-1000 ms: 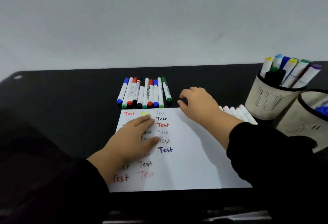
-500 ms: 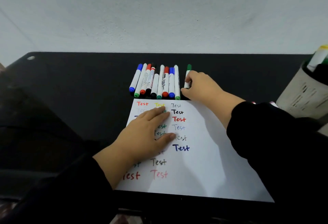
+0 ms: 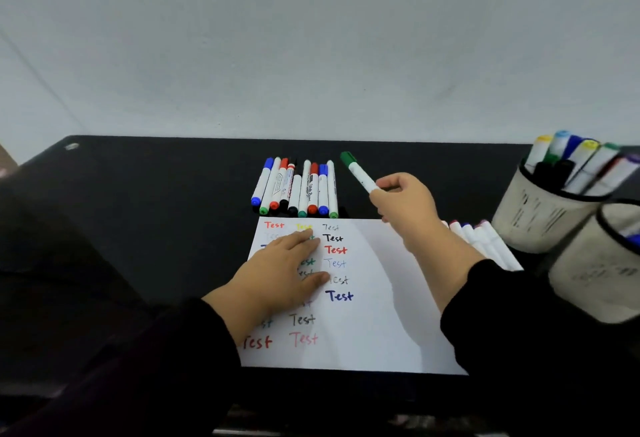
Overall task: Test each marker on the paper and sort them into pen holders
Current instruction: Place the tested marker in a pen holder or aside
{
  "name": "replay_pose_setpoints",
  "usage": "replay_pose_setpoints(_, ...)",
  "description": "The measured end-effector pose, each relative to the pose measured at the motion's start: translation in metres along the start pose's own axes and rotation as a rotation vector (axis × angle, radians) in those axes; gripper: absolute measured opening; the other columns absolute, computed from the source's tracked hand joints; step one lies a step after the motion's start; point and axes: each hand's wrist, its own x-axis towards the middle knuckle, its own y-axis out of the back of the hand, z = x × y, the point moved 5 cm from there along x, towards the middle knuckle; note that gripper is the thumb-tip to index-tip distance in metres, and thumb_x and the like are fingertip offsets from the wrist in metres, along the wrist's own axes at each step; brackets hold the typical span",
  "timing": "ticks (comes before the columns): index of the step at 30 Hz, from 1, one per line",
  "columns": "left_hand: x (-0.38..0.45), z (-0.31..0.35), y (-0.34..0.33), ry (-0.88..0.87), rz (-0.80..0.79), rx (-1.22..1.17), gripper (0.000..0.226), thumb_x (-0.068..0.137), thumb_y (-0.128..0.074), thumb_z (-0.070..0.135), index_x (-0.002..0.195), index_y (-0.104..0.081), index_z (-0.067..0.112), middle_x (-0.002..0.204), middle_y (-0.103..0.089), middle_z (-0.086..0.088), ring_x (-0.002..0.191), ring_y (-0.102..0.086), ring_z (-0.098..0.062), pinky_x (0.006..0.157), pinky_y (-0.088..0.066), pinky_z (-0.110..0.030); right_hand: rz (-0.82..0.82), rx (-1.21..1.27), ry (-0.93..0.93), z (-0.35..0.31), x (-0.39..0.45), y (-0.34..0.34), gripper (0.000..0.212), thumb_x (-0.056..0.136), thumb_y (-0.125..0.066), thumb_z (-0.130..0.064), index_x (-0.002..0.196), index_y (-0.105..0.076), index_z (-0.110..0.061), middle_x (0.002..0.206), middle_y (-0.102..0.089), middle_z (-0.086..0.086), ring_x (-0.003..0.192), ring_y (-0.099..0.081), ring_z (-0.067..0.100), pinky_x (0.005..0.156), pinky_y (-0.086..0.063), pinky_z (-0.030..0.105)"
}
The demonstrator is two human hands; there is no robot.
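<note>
White paper [image 3: 381, 315], handwritten "Test" rows

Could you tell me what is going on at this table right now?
A person is testing markers. The right hand holds a green-capped marker lifted off the table, cap still on. The left hand presses flat on the paper, already covered with the word "Test" in several colours. A row of markers waits behind the paper, and two pen holders stand at the right.

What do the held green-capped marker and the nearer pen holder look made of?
Green-capped marker, held by the right hand: probably plastic, its white barrel smooth and slightly glossy. Nearer pen holder: maybe fabric or paper-like, matte off-white wall, dark rim; too blurred to tell.
</note>
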Motion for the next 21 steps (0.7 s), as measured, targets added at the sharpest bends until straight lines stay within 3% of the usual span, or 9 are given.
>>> replay_pose_setpoints(4, -0.008, 0.008, 0.008, 0.048, 0.06, -0.118, 0.069, 0.089, -0.045, 0.057, 0.148, -0.017, 0.035, 0.155, -0.012, 0.017, 0.142, -0.013, -0.006, 0.112, -0.022, -0.036, 0.02, 0.14, -0.042, 0.004, -0.046, 0.026, 0.013, 0.087, -0.054, -0.009, 0.092, -0.063, -0.017, 0.08, -0.06, 0.004, 0.065, -0.051, 0.013, 0.057, -0.045, 0.025)
replay_pose_setpoints(9, -0.038, 0.016, 0.011, 0.087, 0.23, -0.447, 0.064, 0.089, -0.046, 0.056, 0.146, -0.024, 0.035, 0.152, -0.026, 0.011, 0.135, -0.03, -0.011, 0.104, -0.032, -0.036, 0.019, 0.22, -0.091, 0.02, -0.086, 0.041, 0.019, 0.087, -0.049, -0.01, 0.084, -0.068, -0.01, 0.067, -0.057, 0.004, 0.059, -0.047, 0.012, 0.051, -0.04, 0.02)
replay_pose_setpoints(12, -0.056, 0.023, 0.006, 0.051, 0.252, -0.562, 0.052, 0.093, -0.046, 0.048, 0.141, -0.034, 0.035, 0.137, -0.041, 0.018, 0.107, -0.045, 0.0, 0.084, -0.036, -0.02, 0.019, 0.255, -0.13, 0.027, -0.099, 0.041, 0.023, 0.085, -0.046, -0.008, 0.079, -0.068, -0.01, 0.064, -0.055, 0.005, 0.055, -0.044, 0.011, 0.05, -0.036, 0.019)
replay_pose_setpoints(14, -0.065, 0.026, 0.002, 0.044, 0.259, -0.623, 0.041, 0.094, -0.046, 0.042, 0.134, -0.046, 0.034, 0.125, -0.046, 0.02, 0.095, -0.045, 0.004, 0.071, -0.034, -0.013, 0.023, 0.272, -0.146, 0.028, -0.106, 0.04, 0.025, 0.085, -0.044, -0.008, 0.078, -0.068, -0.01, 0.062, -0.054, 0.004, 0.054, -0.042, 0.011, 0.049, -0.035, 0.018)
replay_pose_setpoints(17, -0.072, 0.026, -0.001, 0.056, 0.285, -0.681, 0.027, 0.096, -0.047, 0.037, 0.12, -0.057, 0.034, 0.105, -0.059, 0.018, 0.084, -0.052, 0.001, 0.062, -0.034, -0.011, 0.017, 0.342, -0.144, 0.029, -0.11, 0.033, 0.025, 0.086, -0.044, -0.008, 0.079, -0.068, -0.01, 0.063, -0.053, 0.004, 0.053, -0.041, 0.011, 0.043, -0.034, 0.015)
replay_pose_setpoints(21, -0.077, 0.02, -0.001, 0.095, 0.316, -0.683, 0.02, 0.095, -0.047, 0.037, 0.111, -0.059, 0.036, 0.091, -0.058, 0.017, 0.072, -0.051, 0.001, 0.057, -0.033, -0.015, -0.096, 0.501, -0.111, 0.032, -0.112, 0.013, 0.016, 0.092, -0.056, -0.02, 0.085, -0.066, -0.01, 0.063, -0.052, 0.0, 0.051, -0.04, 0.009, 0.044, -0.032, 0.018)
